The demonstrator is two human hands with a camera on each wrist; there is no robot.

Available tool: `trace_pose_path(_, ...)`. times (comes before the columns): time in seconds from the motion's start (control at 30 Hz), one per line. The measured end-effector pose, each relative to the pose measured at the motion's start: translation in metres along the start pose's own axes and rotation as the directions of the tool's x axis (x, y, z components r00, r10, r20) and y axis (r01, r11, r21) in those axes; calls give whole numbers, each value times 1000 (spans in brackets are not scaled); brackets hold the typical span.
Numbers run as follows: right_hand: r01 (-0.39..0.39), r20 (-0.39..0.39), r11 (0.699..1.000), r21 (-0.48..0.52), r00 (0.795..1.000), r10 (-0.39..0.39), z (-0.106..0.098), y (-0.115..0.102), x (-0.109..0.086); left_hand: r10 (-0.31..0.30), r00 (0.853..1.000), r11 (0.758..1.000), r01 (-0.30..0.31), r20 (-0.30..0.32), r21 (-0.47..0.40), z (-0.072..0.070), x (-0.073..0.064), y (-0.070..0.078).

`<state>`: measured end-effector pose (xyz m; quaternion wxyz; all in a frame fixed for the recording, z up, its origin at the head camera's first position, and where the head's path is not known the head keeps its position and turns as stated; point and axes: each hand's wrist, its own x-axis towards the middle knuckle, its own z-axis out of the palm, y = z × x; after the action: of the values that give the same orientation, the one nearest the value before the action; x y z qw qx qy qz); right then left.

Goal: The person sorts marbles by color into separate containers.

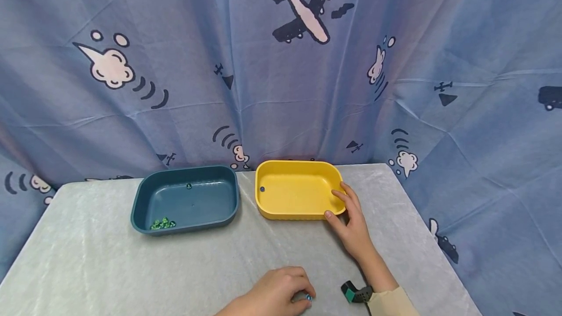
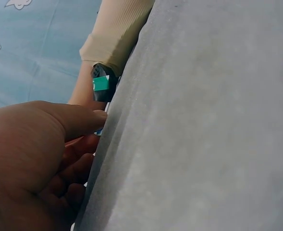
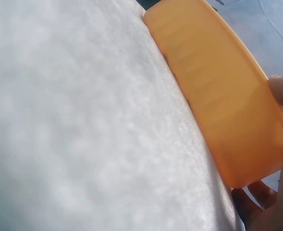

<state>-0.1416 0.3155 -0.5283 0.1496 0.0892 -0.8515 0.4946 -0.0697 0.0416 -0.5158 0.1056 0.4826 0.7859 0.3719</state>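
My left hand (image 1: 277, 290), low in the head view, pinches a small blue bead (image 1: 309, 297) between thumb and fingers, close over the table. In the left wrist view a sliver of this bead (image 2: 99, 131) shows beneath the thumb tip. Farther back, my right hand (image 1: 352, 223) grips the right front corner of a yellow tray (image 1: 300, 217), thumb at the front rim and fingers at the right side. The tray's outer wall (image 3: 213, 82) fills much of the right wrist view. One dark blue bead (image 1: 262, 189) lies inside, near its left wall.
Left of the yellow tray stands a dark teal tray (image 1: 193, 204). Several green beads (image 1: 163, 223) cluster in its front left corner, and a single bead (image 1: 189, 186) lies near its back wall. A pale cloth covers the table (image 1: 110, 272); a blue printed curtain (image 1: 184, 62) hangs behind.
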Motion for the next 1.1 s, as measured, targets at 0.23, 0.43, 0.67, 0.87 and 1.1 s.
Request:
trace_pose_path(0.23, 7, -2, 1000, 1, 1000, -7, -1, 0, -1, -19, 1000, 998, 20, 1, -52, -1, 0, 0)
trace_pose_path(0.43, 23, -8, 1000, 5, 1000, -23, -1, -4, -1, -35, 999, 992, 33, -12, -126, -3, -1, -1)
trace_pose_path(0.67, 24, -7, 1000, 1, 1000, -24, 0, -2, 0, -32, 996, 995, 24, -85, -98, -14, -3, -4)
trace_pose_path(0.87, 23, -9, 1000, 6, 1000, -23, -1, -4, -1, -63, 991, 997, 57, -117, -54, -29, -3, -4)
trace_pose_path(1.1, 14, -7, 1000, -2, 1000, -14, 0, -5, 0, -106, 978, 994, 98, -178, -54, -53, -1, -7)
